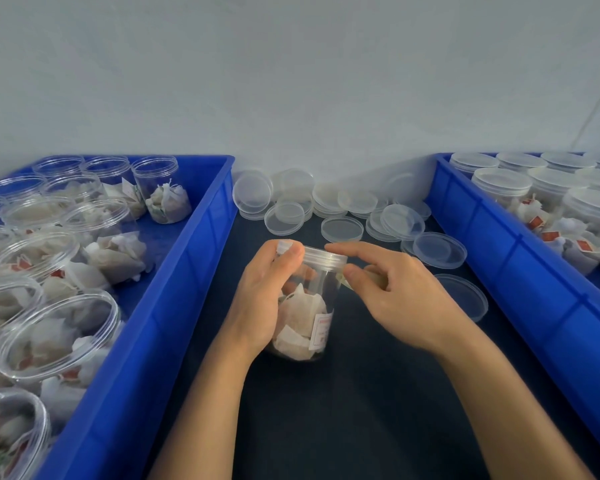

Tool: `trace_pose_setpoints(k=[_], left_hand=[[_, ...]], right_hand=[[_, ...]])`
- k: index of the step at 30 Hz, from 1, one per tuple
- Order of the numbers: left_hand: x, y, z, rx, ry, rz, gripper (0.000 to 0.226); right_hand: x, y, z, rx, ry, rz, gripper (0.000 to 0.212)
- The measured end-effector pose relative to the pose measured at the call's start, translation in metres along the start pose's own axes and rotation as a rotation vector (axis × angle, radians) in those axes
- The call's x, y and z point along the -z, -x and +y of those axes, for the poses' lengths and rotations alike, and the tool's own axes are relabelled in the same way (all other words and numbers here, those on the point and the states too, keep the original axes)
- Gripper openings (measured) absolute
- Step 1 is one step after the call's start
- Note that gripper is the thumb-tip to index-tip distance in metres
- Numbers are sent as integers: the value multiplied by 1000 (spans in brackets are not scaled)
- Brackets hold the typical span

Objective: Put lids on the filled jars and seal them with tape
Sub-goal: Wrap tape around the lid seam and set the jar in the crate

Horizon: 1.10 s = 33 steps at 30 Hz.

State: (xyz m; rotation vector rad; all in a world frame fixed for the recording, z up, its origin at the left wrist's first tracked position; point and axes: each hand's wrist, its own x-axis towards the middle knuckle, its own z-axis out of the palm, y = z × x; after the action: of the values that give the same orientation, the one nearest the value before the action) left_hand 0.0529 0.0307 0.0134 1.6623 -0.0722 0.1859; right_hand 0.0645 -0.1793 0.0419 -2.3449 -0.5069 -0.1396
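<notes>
A clear plastic jar [310, 317] filled with white tea bags stands on the dark table in the middle, with a clear lid [326, 254] on its top. My left hand [265, 299] grips the jar's left side, thumb up at the lid's edge. My right hand [392, 292] is at the jar's right side; its thumb and curled fingers pinch a small yellowish piece, possibly tape [343, 280], against the jar just under the lid, with the forefinger stretched over the lid.
A blue crate [174, 306] on the left holds several open filled jars [59, 337]. A blue crate [520, 271] on the right holds several lidded jars [503, 185]. Loose clear lids [342, 228] lie scattered on the table behind the jar, below a white wall.
</notes>
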Motion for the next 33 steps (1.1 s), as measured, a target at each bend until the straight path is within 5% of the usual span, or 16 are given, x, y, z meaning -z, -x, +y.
trace_pose_setpoints(k=[5, 11, 17, 33], left_hand=[[-4, 3, -1, -34, -116, 27, 55], [-7, 7, 10, -138, -409, 355, 50], [-19, 11, 15, -49, -557, 260, 68], [-10, 9, 13, 25, -153, 207, 63]], right_hand=[[-1, 0, 0, -12, 6, 41, 36], [-5, 4, -7, -39, 83, 87, 33], [-11, 5, -20, -16, 163, 93, 36], [-6, 2, -7, -36, 63, -11, 38]])
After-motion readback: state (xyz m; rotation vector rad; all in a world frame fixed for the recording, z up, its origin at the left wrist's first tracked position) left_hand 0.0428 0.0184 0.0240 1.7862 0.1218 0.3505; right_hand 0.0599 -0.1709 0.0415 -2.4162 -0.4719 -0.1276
